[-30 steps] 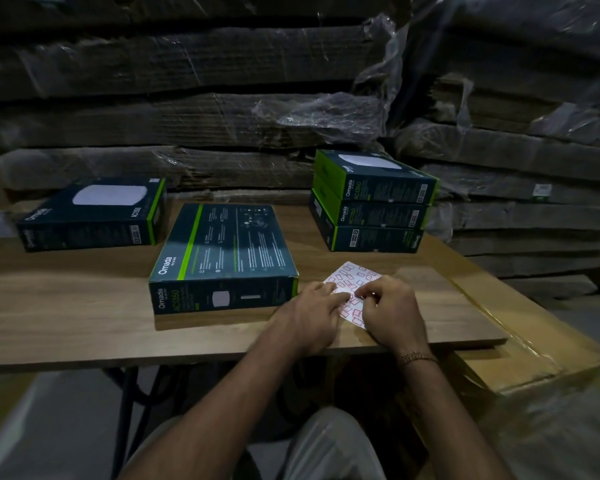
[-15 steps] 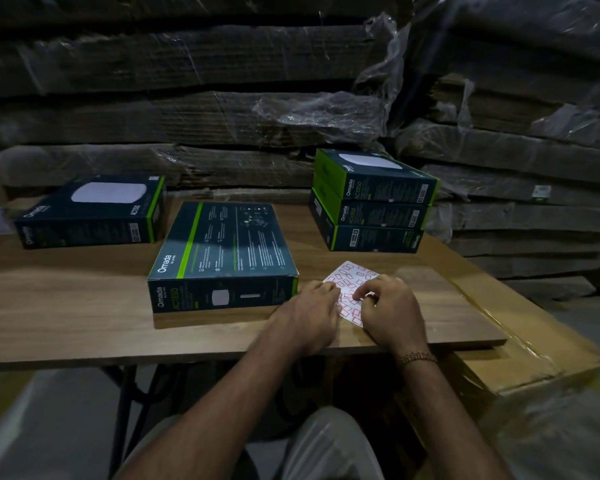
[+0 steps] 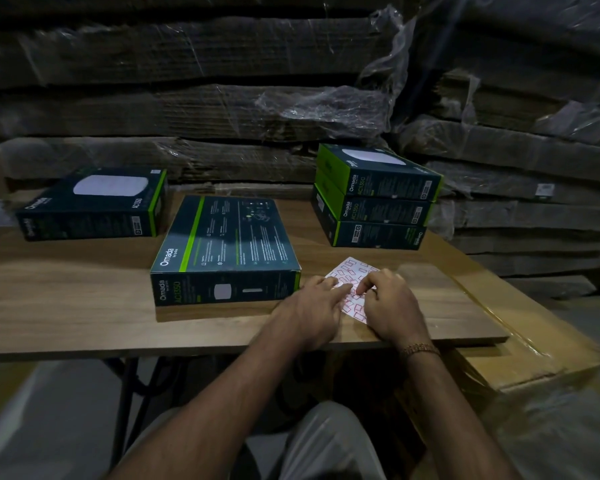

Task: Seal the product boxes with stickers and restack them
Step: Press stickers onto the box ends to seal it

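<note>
Sticker sheet (image 3: 352, 287) flat on surface (image 3: 66, 306), left hand (image 3: 312, 306) pressing it with extended fingers, right hand (image 3: 388, 306) fingers pinching at it, nearest product box (image 3: 226, 244) just left of sheet, three-box stack (image 3: 374, 199) beyond sheet

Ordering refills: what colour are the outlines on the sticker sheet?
Red on the white sheet, head view.

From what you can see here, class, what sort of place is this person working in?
Probably a warehouse or packing area: shrink-wrapped flattened cardboard stacks fill the background, identical product boxes sit stacked on a wooden table, with a sticker sheet for sealing.
</note>
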Action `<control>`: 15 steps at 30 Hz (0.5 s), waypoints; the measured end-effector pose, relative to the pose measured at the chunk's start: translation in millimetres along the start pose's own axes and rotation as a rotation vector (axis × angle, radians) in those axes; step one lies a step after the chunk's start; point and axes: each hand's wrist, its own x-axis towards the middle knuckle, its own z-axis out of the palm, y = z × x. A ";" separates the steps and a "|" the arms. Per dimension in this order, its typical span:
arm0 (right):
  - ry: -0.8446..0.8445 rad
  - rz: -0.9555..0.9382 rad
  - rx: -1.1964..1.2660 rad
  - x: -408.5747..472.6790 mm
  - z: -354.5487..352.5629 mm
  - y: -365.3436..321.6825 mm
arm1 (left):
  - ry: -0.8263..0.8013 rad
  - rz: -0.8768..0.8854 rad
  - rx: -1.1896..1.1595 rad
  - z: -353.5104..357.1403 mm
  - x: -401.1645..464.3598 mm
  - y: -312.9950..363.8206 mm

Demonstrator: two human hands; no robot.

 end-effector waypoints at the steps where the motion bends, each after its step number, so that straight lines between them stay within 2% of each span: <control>1: 0.011 0.001 0.006 -0.5 0.1 0.3 | -0.004 0.001 0.005 0.7 0.5 -0.6; 15: 0.079 -0.015 -0.025 -4.0 -0.7 0.1 | -0.042 -0.035 0.008 -2.7 0.7 3.1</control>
